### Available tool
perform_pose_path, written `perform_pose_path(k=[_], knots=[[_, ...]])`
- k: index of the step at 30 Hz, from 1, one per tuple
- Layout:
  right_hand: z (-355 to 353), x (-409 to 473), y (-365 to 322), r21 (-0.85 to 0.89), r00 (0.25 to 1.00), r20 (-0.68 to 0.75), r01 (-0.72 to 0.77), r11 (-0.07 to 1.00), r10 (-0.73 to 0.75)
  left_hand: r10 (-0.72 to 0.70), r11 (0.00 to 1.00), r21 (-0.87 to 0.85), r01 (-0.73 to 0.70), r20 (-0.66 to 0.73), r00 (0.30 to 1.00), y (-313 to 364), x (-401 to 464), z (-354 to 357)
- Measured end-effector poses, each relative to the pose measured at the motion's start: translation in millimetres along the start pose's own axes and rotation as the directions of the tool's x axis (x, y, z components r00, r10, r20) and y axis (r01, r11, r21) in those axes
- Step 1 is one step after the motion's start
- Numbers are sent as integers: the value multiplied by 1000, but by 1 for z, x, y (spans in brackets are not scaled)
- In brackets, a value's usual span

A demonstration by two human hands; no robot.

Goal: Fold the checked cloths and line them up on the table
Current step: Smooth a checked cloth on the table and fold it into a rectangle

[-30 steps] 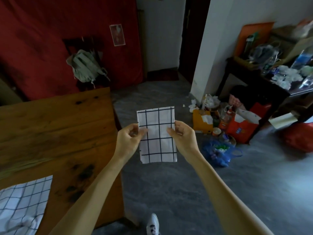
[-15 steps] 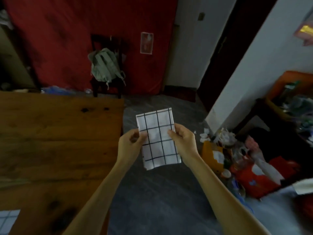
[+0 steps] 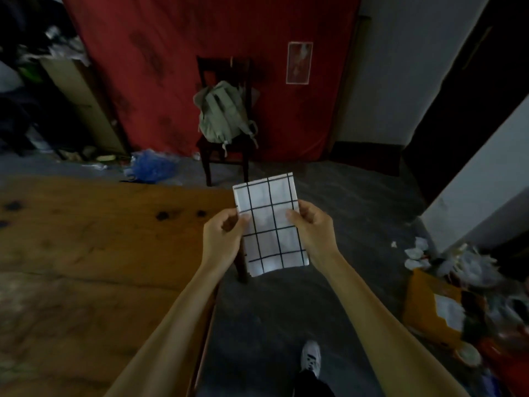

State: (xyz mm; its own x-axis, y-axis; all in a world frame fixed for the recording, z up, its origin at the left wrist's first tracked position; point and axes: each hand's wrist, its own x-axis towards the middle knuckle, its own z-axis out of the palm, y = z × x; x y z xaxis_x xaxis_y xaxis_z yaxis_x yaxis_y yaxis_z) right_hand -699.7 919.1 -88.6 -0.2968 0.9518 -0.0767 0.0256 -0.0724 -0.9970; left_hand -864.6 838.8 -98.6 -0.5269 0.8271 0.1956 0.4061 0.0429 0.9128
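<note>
Between the left hand (image 3: 221, 237) and right hand (image 3: 310, 229), a folded checked cloth (image 3: 270, 223) is pinched upright, just right of the tabletop (image 3: 94, 239).

Folded checked cloth (image 3: 270, 222) between left hand (image 3: 221, 234) and right hand (image 3: 312, 227)

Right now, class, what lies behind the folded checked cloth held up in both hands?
Behind the checked cloth: grey floor, table corner and a table leg. The leg's upper part is covered.
</note>
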Motion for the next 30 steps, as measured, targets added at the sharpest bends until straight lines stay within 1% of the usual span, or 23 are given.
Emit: perform_pose_path(k=[3, 6, 10, 14, 19, 23, 27, 30], knots=[[-32, 64, -9, 43, 1000, 17, -4, 999, 4, -50, 999, 19, 51, -38, 998, 13, 51, 44], [-61, 121, -22, 54, 999, 44, -13, 998, 10, -95, 995, -33, 92, -87, 992, 30, 99, 80], [-81, 189, -34, 52, 997, 65, -32, 998, 29, -60, 998, 11, 62, -111, 992, 48, 156, 115], [-83, 253, -40, 9, 993, 114, -30, 1000, 28, -49, 998, 34, 55, -157, 986, 45, 210, 134], [-60, 341, -44, -36, 972, 235, -2, 999, 10, -73, 997, -35, 66, -234, 969, 19, 283, 142], [-22, 414, -45, -72, 951, 308, 57, 996, -32, -154, 975, -197, 99, -287, 945, -5, 342, 140], [16, 486, -55, -147, 937, 348, 77, 986, -22, -201, 944, -312, 109, -279, 939, -24, 407, 133], [47, 539, -72, -187, 915, 402, 118, 975, -34, -248, 920, -373, 116, -328, 911, -37, 455, 126]])
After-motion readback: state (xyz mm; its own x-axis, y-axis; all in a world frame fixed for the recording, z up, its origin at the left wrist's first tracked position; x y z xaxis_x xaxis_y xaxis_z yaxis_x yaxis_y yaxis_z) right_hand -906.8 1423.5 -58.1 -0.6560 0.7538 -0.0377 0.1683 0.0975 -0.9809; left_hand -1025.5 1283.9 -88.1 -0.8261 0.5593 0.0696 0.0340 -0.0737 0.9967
